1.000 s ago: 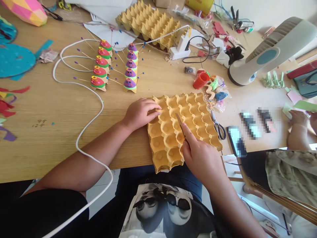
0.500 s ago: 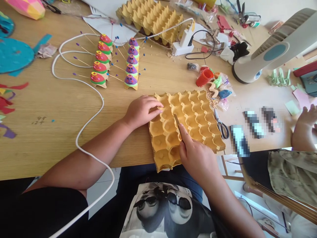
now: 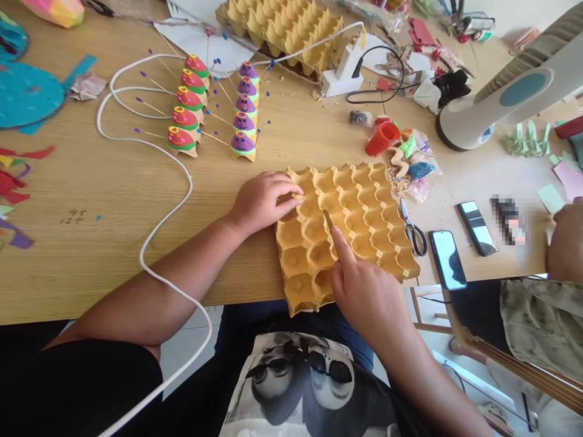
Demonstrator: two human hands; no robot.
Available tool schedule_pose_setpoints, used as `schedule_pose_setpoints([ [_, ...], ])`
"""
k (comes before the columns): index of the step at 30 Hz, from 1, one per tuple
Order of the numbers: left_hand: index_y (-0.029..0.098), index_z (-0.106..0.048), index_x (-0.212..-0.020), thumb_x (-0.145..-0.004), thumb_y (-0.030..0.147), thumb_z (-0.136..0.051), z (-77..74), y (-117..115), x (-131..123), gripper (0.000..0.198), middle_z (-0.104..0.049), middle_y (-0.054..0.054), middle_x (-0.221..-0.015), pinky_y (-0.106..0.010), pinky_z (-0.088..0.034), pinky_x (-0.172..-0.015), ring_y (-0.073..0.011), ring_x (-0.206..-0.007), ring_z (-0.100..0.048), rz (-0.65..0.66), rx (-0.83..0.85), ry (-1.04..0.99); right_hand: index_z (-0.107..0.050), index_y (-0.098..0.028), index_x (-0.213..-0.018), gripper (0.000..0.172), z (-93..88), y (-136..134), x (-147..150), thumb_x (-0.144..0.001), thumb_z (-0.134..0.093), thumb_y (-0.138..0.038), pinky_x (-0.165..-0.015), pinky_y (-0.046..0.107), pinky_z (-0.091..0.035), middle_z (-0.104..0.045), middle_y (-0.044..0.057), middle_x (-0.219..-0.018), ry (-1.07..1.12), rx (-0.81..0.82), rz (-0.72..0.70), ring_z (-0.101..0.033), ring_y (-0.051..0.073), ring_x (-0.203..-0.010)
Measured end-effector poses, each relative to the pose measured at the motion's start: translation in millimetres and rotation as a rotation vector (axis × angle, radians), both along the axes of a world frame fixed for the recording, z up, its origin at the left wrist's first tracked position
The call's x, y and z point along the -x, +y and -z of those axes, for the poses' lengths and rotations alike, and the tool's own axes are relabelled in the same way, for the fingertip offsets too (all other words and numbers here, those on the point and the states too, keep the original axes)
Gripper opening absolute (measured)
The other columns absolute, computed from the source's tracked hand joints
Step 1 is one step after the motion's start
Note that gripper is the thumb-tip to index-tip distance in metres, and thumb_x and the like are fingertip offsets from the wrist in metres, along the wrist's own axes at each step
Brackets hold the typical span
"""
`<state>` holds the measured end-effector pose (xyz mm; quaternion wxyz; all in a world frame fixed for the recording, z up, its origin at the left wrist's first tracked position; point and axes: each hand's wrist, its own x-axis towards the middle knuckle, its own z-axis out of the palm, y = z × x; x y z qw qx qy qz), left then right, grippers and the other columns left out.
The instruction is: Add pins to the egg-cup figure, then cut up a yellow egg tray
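Note:
A yellow pulp egg tray [image 3: 359,230] lies in front of me, its near corner jutting past the table edge. My left hand [image 3: 264,203] is closed on the tray's left side, thumb and fingers pinching a ridge. My right hand [image 3: 364,282] grips a thin knife [image 3: 328,220], with the index finger stretched along its back. The blade's tip rests among the cups near the tray's middle; the handle is hidden in the palm. Scissors [image 3: 413,227] lie along the tray's right edge.
Red-green caterpillars [image 3: 184,118] and purple ones [image 3: 245,112] made of egg cups stand at the back. Another egg tray [image 3: 282,27], a power strip [image 3: 341,82], a red cup [image 3: 382,138], a fan [image 3: 473,121] and phones [image 3: 449,260] surround the work. A white cable [image 3: 150,237] crosses my left arm. A person sits at right.
The view has shifted slightly, so things on the right appear farther right. Both hands keep their grips on the tray and knife, with hardly any visible movement.

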<state>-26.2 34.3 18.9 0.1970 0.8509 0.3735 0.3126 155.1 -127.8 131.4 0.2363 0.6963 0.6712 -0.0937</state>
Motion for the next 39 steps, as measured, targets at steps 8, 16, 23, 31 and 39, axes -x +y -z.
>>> schedule_pose_setpoints([
  [8,0.022,-0.079,-0.103,-0.095,0.042,-0.063,-0.7,0,0,0.027,-0.078,-0.005,-0.103,-0.036,-0.05,-0.088,-0.0233,-0.095,-0.069,-0.006,0.005,0.01,-0.016,-0.021,-0.169,0.071,10.2,12,2,-0.103,-0.041,-0.026,-0.051,0.025,-0.041,-0.074,0.003,-0.074,-0.024,-0.042,-0.018,-0.072,0.019,-0.064],
  [16,0.022,-0.079,-0.101,-0.095,0.041,-0.062,-0.6,1,0,0.026,-0.078,-0.005,-0.102,-0.036,-0.05,-0.087,-0.0228,-0.092,-0.069,0.014,-0.004,-0.004,-0.02,-0.018,-0.168,0.07,6.4,0,2,-0.102,-0.042,-0.027,-0.048,0.026,-0.037,-0.07,0.002,-0.066,-0.045,-0.031,-0.049,-0.07,0.019,-0.059],
  [23,0.022,-0.079,-0.101,-0.095,0.041,-0.062,-1.7,0,0,0.026,-0.078,-0.005,-0.1,-0.037,-0.05,-0.088,-0.0229,-0.092,-0.068,-0.001,0.014,0.002,-0.017,-0.019,-0.169,0.07,14.1,11,0,-0.103,-0.041,-0.027,-0.048,0.027,-0.038,-0.072,0.003,-0.072,-0.029,-0.049,-0.049,-0.071,0.02,-0.062],
  [31,0.022,-0.079,-0.1,-0.094,0.041,-0.063,-1.3,1,0,0.025,-0.078,-0.005,-0.1,-0.037,-0.05,-0.087,-0.023,-0.091,-0.068,0.005,0.006,-0.005,-0.019,-0.013,-0.168,0.07,8.0,-8,1,-0.103,-0.042,-0.026,-0.047,0.026,-0.034,-0.068,0.002,-0.067,-0.071,-0.016,-0.108,-0.069,0.017,-0.059],
  [39,0.021,-0.079,-0.101,-0.095,0.04,-0.063,0.2,4,1,0.026,-0.078,-0.006,-0.1,-0.036,-0.05,-0.087,-0.0232,-0.091,-0.069,0.009,-0.02,-0.025,-0.018,-0.019,-0.169,0.071,16.9,9,-3,-0.103,-0.043,-0.027,-0.048,0.024,-0.037,-0.073,0.002,-0.072,-0.028,-0.067,-0.061,-0.072,0.018,-0.064],
])
